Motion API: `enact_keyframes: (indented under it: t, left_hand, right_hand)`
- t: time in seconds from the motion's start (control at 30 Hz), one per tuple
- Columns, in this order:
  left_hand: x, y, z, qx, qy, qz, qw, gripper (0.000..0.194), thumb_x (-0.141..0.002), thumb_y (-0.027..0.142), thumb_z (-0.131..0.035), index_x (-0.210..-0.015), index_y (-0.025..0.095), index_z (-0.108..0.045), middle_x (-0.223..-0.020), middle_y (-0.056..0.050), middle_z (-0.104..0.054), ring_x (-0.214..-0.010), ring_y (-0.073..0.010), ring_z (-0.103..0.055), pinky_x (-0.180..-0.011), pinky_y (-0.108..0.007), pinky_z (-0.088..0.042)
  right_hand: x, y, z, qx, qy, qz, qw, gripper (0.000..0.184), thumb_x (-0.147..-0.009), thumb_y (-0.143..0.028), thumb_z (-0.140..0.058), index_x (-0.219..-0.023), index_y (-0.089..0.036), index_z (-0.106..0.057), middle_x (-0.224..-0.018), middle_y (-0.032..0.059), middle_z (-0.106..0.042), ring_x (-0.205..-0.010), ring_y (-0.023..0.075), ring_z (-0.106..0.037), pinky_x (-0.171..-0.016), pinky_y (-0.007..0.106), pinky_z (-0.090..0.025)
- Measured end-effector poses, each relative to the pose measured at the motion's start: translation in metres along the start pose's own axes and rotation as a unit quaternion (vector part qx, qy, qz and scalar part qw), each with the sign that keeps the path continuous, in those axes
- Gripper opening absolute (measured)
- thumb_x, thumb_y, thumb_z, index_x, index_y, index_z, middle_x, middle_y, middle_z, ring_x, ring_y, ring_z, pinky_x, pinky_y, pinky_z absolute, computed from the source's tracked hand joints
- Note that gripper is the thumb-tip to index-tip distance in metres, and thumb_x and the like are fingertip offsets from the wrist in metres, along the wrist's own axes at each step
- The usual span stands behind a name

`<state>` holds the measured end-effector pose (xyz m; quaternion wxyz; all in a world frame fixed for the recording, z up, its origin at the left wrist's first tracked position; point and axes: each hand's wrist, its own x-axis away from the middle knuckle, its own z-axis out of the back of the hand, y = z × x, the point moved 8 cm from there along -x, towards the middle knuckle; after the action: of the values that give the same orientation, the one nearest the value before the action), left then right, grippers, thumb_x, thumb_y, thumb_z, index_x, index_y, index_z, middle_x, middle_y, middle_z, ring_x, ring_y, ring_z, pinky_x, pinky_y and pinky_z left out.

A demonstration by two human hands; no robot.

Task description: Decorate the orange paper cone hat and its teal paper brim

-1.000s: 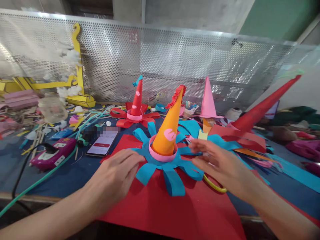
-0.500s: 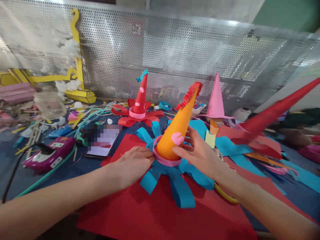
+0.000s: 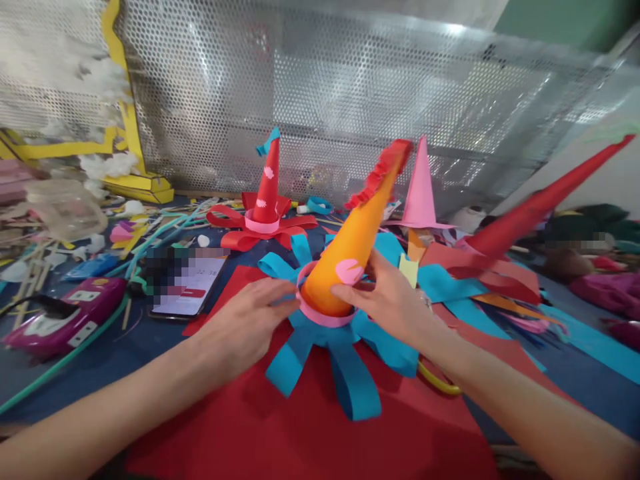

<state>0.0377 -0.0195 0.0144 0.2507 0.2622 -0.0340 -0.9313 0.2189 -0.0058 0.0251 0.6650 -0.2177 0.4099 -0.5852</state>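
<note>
Orange cone (image 3: 345, 260) sits inside pink band (image 3: 327, 320), leaning right, amid blue petals (image 3: 356, 387) over red sheet (image 3: 280, 433) on table (image 3: 110, 360). Right hand (image 3: 393, 297): grip holds cone low, thumb in front. Left hand (image 3: 250, 317): fingertips at band's left side; cannot tell whether grip pinches it. Likely risks: hard squeeze dents paper cone; sideways push deepens lean or strains band; right wrist pressing down creases petals; red frill (image 3: 375, 180) may weigh tip over.
</note>
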Motion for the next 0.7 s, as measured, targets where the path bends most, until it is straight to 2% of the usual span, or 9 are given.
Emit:
enact_keyframes:
  t: [0.07, 0.13, 0.17, 0.2, 0.3, 0.37, 0.47, 0.57, 0.7]
  left_hand:
    - [0.022, -0.003, 0.036, 0.03, 0.128, 0.111, 0.985, 0.03, -0.093, 0.014, -0.044, -0.113, 0.027, -0.062, -0.115, -0.001, -0.069, -0.104, -0.017, -0.066, -0.091, -0.03, -0.056]
    - [0.059, -0.01, 0.065, 0.091, 0.293, 0.235, 0.922, 0.01, -0.092, 0.024, -0.054, -0.096, 0.03, -0.061, -0.092, 0.004, -0.07, -0.085, -0.0153, -0.069, -0.072, -0.025, -0.059]
    - [0.074, -0.014, 0.067, 0.15, 0.334, 0.267, 0.891, 0.005, -0.092, 0.027, -0.053, -0.092, 0.029, -0.058, -0.088, 0.003, -0.069, -0.083, -0.0158, -0.068, -0.069, -0.025, -0.059]
    - [0.081, -0.018, 0.059, 0.207, 0.323, 0.288, 0.877, 0.007, -0.092, 0.029, -0.052, -0.088, 0.028, -0.058, -0.084, 0.002, -0.069, -0.079, -0.0163, -0.069, -0.065, -0.025, -0.059]
    - [0.074, -0.029, 0.009, 0.417, 0.176, 0.325, 0.83, 0.013, -0.09, 0.026, -0.051, -0.095, 0.022, -0.062, -0.091, -0.006, -0.073, -0.084, -0.0221, -0.071, -0.073, -0.035, -0.061]
    - [0.059, -0.028, -0.017, 0.517, 0.099, 0.314, 0.79, 0.03, -0.083, 0.025, -0.06, -0.112, 0.021, -0.062, -0.114, -0.011, -0.071, -0.106, -0.0276, -0.069, -0.085, -0.041, -0.06]
    - [0.032, -0.017, -0.032, 0.581, 0.038, 0.275, 0.765, 0.057, -0.079, 0.029, -0.069, -0.134, 0.025, -0.052, -0.144, -0.012, -0.054, -0.131, -0.0315, -0.053, -0.094, -0.044, -0.056]
    - [0.011, 0.002, -0.03, 0.617, 0.022, 0.229, 0.753, 0.05, -0.091, 0.038, -0.056, -0.139, 0.026, -0.049, -0.142, -0.011, -0.056, -0.128, -0.0296, -0.056, -0.094, -0.046, -0.056]
    - [0.004, 0.004, -0.028, 0.638, 0.078, 0.279, 0.713, 0.042, -0.094, 0.039, -0.053, -0.135, 0.027, -0.054, -0.138, -0.006, -0.06, -0.121, -0.028, -0.062, -0.092, -0.046, -0.058]
  right_hand:
    - [0.007, -0.012, 0.015, -0.022, 0.048, 0.017, 0.998, 0.046, -0.078, -0.037, -0.073, -0.118, -0.026, -0.053, -0.119, 0.0052, -0.064, -0.108, 0.027, -0.064, -0.087, 0.041, -0.058]
    - [0.014, -0.024, 0.029, -0.059, 0.09, 0.034, 0.994, 0.046, -0.077, -0.038, -0.074, -0.116, -0.027, -0.053, -0.12, 0.0052, -0.064, -0.11, 0.0275, -0.063, -0.088, 0.042, -0.057]
    - [0.015, -0.027, 0.033, -0.083, 0.1, 0.04, 0.991, 0.044, -0.078, -0.038, -0.074, -0.115, -0.026, -0.053, -0.119, 0.0054, -0.064, -0.11, 0.0276, -0.063, -0.088, 0.043, -0.057]
    - [0.015, -0.03, 0.036, -0.105, 0.104, 0.047, 0.988, 0.042, -0.078, -0.038, -0.073, -0.113, -0.026, -0.053, -0.118, 0.0058, -0.064, -0.11, 0.0275, -0.062, -0.089, 0.043, -0.056]
    - [0.007, -0.032, 0.04, -0.13, 0.122, 0.063, 0.982, 0.04, -0.079, -0.038, -0.073, -0.111, -0.023, -0.055, -0.117, 0.0067, -0.065, -0.111, 0.027, -0.062, -0.094, 0.043, -0.054]
    - [-0.001, -0.029, 0.041, -0.14, 0.138, 0.064, 0.978, 0.041, -0.078, -0.041, -0.073, -0.111, -0.022, -0.055, -0.116, 0.0069, -0.066, -0.11, 0.0264, -0.062, -0.095, 0.043, -0.053]
    - [-0.009, -0.026, 0.037, -0.171, 0.149, 0.061, 0.972, 0.043, -0.077, -0.042, -0.073, -0.109, -0.021, -0.054, -0.113, 0.0067, -0.066, -0.104, 0.0243, -0.064, -0.092, 0.04, -0.055]
    - [-0.007, -0.036, 0.031, -0.165, 0.149, 0.085, 0.971, 0.047, -0.075, -0.039, -0.076, -0.111, -0.021, -0.052, -0.111, 0.0063, -0.066, -0.101, 0.0227, -0.064, -0.09, 0.038, -0.055]
    - [0.003, -0.05, 0.028, -0.136, 0.137, 0.093, 0.977, 0.051, -0.072, -0.037, -0.078, -0.113, -0.022, -0.051, -0.114, 0.0065, -0.065, -0.104, 0.0228, -0.063, -0.089, 0.038, -0.056]
